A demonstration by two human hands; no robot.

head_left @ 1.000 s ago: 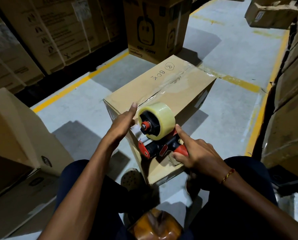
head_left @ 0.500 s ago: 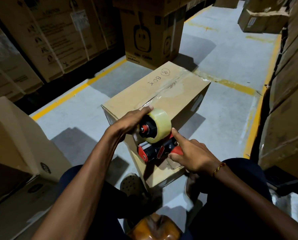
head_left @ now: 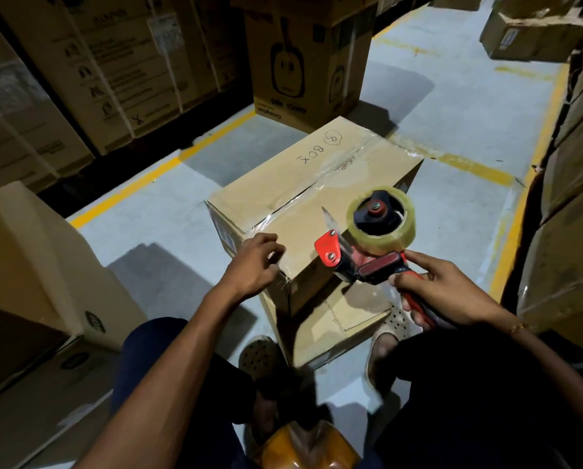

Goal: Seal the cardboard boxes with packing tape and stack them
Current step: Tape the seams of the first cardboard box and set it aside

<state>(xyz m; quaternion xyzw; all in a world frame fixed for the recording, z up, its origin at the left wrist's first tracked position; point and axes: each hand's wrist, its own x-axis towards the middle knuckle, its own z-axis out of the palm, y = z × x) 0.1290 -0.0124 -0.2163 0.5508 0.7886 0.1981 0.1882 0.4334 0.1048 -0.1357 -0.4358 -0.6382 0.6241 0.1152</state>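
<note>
Tape dispenser lifted off the near end of the cardboard box, now held above its near right corner; right hand curled round the handle. Left hand fingers bent, pressing tape end at near top edge. Box sits on the floor, seam running away from the person; left hand is nearer it.
</note>
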